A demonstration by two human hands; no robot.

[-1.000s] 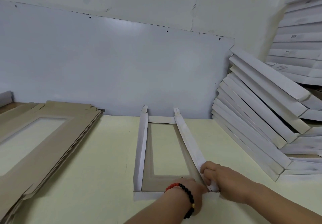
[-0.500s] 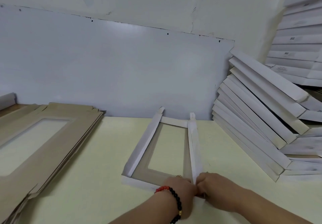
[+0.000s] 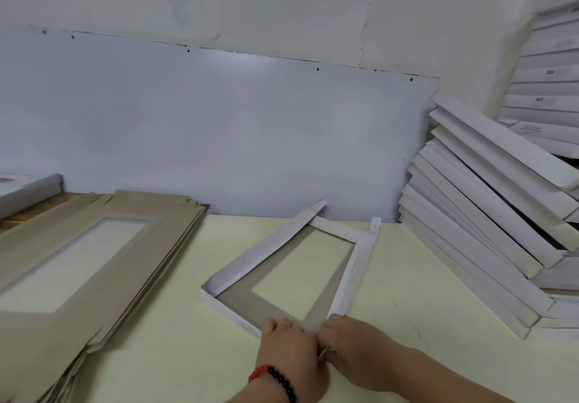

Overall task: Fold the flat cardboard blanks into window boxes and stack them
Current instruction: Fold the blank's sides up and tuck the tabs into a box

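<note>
**One box nearly closed, a thick pile of blanks to go**

While both hands meet at the near corner of the half-made box (image 3: pixel 300 274), the left hand (image 3: pixel 289 347), with a bead bracelet (image 3: pixel 275 377) at its wrist, presses on the near wall; whether its fingers pinch the card I cannot tell. The right hand (image 3: pixel 354 349) pinches the near end of the right wall. That box lies skewed on the desk (image 3: pixel 150 355), window down, its walls up. On the left a thick pile of flat blanks (image 3: pixel 94 255) waits unfolded. On the right, finished boxes (image 3: pixel 488 214) lean in a slumped stack, so I judge the job partly done. Small printed labels show on boxes farther back, too blurred to read.
</note>
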